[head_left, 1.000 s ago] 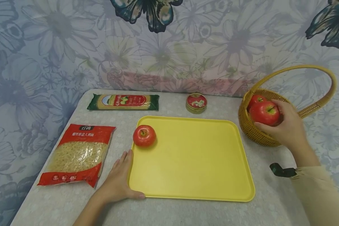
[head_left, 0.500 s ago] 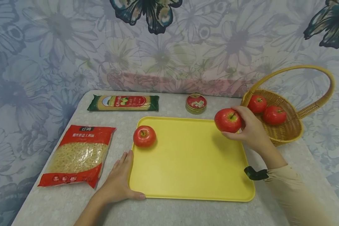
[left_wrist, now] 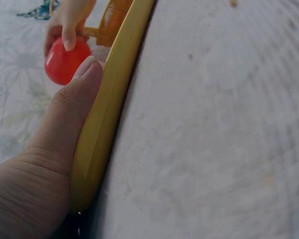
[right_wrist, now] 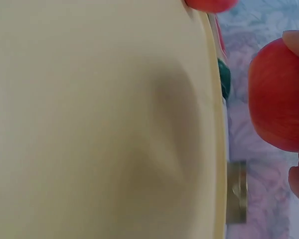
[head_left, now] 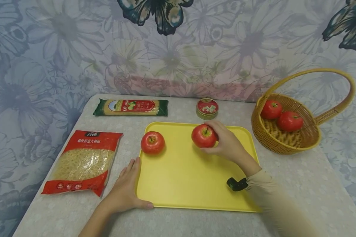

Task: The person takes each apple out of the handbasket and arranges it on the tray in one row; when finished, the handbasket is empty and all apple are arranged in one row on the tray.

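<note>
My right hand [head_left: 228, 144] grips a red apple [head_left: 204, 135] by its right side, above the yellow tray [head_left: 178, 177]. In the right wrist view the held apple [right_wrist: 279, 97] is apart from the tray, whose surface carries a shadow. A second apple [head_left: 152, 143] sits at the tray's left rear corner. My left hand [head_left: 126, 189] lies against the tray's front left corner, fingers straight along the left side. Its thumb [left_wrist: 72, 97] presses along the front rim in the left wrist view. Two more apples [head_left: 290, 121] lie in the wicker basket [head_left: 280, 148].
A red bag of spiral pasta [head_left: 80, 163] lies left of the tray. Behind it are a green-ended spaghetti packet [head_left: 130, 107] and a small round tin [head_left: 207, 108]. The basket's tall handle [head_left: 329, 70] arches up at the right. A patterned wall covering [head_left: 178, 59] rises behind the table.
My right hand has lifted an apple out of the basket and carried it left, over the tray. The left hand stays at the tray's corner.
</note>
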Demonstrator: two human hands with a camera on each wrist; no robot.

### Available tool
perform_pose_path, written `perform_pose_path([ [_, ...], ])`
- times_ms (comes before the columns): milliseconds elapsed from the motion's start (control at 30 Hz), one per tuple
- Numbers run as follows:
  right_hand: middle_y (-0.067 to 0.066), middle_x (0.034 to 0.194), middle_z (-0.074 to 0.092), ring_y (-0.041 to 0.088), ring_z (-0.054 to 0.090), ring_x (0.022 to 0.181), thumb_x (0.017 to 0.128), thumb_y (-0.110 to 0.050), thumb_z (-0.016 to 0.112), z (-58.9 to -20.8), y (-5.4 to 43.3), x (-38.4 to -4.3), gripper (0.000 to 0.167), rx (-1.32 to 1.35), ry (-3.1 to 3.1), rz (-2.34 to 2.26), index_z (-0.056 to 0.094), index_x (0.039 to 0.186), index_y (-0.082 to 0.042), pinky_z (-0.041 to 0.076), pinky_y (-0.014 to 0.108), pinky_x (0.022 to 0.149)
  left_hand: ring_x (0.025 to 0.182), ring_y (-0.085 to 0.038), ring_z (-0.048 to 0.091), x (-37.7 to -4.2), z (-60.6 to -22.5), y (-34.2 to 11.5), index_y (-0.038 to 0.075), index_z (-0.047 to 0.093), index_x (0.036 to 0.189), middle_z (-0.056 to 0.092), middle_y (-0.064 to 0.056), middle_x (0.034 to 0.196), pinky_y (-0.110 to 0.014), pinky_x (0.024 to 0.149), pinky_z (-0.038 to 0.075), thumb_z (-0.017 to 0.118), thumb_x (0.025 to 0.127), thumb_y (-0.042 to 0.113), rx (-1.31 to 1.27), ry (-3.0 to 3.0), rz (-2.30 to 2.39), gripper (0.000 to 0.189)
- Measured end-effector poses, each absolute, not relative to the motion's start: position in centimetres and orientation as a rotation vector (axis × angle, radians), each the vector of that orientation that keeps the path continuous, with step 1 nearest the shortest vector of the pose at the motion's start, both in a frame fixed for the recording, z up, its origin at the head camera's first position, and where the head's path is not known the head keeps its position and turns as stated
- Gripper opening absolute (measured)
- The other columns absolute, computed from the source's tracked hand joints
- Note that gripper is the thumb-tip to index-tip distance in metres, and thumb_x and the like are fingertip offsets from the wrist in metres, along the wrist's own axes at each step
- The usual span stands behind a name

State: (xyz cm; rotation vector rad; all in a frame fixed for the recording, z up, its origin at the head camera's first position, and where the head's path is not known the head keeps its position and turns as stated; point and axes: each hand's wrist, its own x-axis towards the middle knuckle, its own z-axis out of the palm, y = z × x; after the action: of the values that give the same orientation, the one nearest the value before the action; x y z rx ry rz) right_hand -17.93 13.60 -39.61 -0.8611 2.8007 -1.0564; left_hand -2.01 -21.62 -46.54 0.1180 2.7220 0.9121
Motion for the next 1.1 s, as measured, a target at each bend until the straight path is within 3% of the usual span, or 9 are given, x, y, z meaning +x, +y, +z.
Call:
perform_pose_path([
  [433,-0.002,0.140,0.051,0.022,0.058,0.121,0.072,-0.039,0.088,-41.3,8.7,-17.8,0.087,-0.871,2.725,-0.921,0.045,0.145,-0.018,0.053,0.047,0.098,0.154,-0.040,0.004,-2.0,-46.6,-21.6,0.014,-0.002,0.161,0.008,-0.016,0.168,-0.063,0.121,0.010,0.081,0.043,0.081,0.119,2.737,0.910,0.160],
  [1100,-0.004,0.141,0.050,0.019,0.058,0.120,0.072,-0.042,0.087,-42.3,6.8,-18.3,0.088,-0.860,2.701,-0.842,0.045,0.146,-0.020,0.053,0.046,0.098,0.155,-0.039,0.004,-2.0,-46.8,-21.6,0.014,-0.002,0.161,0.009,-0.015,0.168,-0.062,0.122,0.010,0.082,0.042,0.081,0.119,2.746,0.908,0.160],
])
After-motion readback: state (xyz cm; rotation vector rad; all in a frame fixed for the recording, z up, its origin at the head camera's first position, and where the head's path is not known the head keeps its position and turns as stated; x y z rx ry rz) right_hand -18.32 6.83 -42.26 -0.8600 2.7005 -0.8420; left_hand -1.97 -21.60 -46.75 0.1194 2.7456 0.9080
